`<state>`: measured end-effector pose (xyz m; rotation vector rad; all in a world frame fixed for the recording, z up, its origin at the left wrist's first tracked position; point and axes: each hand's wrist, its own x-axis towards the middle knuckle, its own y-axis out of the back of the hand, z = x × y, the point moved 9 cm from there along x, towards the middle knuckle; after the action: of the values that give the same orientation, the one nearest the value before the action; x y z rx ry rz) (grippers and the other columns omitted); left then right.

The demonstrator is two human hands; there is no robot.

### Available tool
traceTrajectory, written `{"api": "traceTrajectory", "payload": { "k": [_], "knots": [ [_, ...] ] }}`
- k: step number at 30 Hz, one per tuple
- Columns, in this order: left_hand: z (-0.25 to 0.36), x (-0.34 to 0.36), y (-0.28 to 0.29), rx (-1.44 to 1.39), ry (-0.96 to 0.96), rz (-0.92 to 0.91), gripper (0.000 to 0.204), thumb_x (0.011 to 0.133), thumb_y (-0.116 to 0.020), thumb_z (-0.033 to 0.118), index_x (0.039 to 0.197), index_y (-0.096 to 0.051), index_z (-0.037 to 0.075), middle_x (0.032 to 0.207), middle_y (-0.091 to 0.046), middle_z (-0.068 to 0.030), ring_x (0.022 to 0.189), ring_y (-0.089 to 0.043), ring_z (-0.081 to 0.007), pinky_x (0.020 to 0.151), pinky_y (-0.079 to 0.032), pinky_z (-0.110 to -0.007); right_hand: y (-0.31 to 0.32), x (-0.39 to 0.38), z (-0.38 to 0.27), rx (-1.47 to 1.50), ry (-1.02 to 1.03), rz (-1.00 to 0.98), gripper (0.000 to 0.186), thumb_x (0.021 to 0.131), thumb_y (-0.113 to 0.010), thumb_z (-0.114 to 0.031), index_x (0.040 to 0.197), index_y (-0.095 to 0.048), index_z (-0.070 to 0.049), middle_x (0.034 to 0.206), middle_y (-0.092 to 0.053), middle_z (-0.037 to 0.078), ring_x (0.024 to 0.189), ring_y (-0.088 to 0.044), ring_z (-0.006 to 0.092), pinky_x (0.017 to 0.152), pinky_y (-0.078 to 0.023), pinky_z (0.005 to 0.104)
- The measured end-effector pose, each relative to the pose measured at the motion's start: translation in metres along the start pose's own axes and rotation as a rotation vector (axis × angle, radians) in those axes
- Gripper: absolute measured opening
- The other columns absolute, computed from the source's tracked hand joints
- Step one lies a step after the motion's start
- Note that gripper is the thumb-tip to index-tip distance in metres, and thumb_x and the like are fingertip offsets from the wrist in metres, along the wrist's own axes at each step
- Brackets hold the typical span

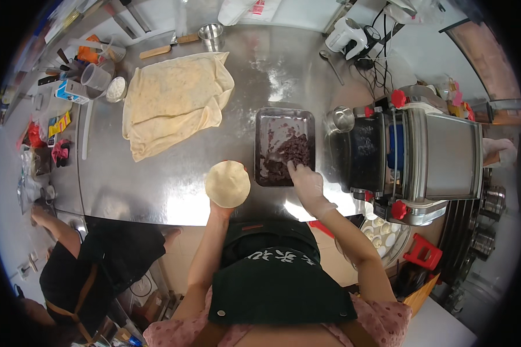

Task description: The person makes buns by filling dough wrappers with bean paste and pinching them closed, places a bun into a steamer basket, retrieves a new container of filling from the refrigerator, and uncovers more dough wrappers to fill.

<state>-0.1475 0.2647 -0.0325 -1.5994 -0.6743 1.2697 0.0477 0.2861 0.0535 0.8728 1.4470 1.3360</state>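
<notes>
A pale round dough sheet (228, 183) rests on my left hand (220, 210), at the near edge of the steel table. It covers most of the palm, and only the wrist and a few fingertips show around it. My right hand (309, 189) wears a thin clear glove and reaches over the near right corner of a metal tray (285, 110). Its bent fingers are closed at the dark red-brown paste (296, 151). The paste is heaped in the tray's near right half, with smears on the bare bottom.
A folded dough-coloured cloth (176, 104) lies left of centre. A roller machine (425, 153) with red knobs stands right, beside a small metal bowl (341, 120). Behind are a spoon (331, 66) and hand mixer (347, 38). A co-worker (98, 272) is at lower left.
</notes>
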Motion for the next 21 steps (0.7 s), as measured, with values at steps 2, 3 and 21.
{"api": "traceTrajectory", "payload": {
  "k": [2, 3, 21],
  "knots": [
    [-0.007, 0.002, -0.003, -0.011, 0.03, 0.0, 0.042, 0.099, -0.043, 0.035, 0.135, -0.05, 0.013, 0.132, -0.054, -0.0154, 0.121, -0.053, -0.0363, 0.101, -0.047, -0.048, -0.015, -0.008, 0.001, 0.004, 0.022, -0.002, 0.036, 0.08, -0.059, -0.008, 0.116, -0.058, -0.005, 0.079, -0.062, 0.007, 0.074, -0.066, 0.0208, 0.057, -0.054, 0.0313],
    [-0.009, 0.003, -0.006, 0.013, 0.034, -0.016, 0.042, 0.099, -0.043, 0.035, 0.134, -0.05, 0.013, 0.132, -0.055, -0.0154, 0.121, -0.053, -0.036, 0.101, -0.047, -0.048, -0.022, -0.014, -0.002, 0.008, 0.046, -0.004, 0.036, 0.081, -0.059, -0.008, 0.116, -0.058, -0.005, 0.079, -0.062, 0.007, 0.074, -0.067, 0.021, 0.056, -0.054, 0.0313],
    [-0.031, 0.02, 0.005, 0.046, 0.111, 0.051, 0.039, 0.098, -0.046, 0.034, 0.128, -0.054, 0.011, 0.123, -0.061, -0.014, 0.113, -0.059, -0.0314, 0.096, -0.051, -0.045, -0.033, -0.047, -0.013, -0.051, -0.21, -0.118, 0.031, 0.083, -0.057, -0.013, 0.113, -0.059, -0.004, 0.081, -0.062, 0.006, 0.071, -0.066, 0.0178, 0.053, -0.054, 0.0294]
  ]
}}
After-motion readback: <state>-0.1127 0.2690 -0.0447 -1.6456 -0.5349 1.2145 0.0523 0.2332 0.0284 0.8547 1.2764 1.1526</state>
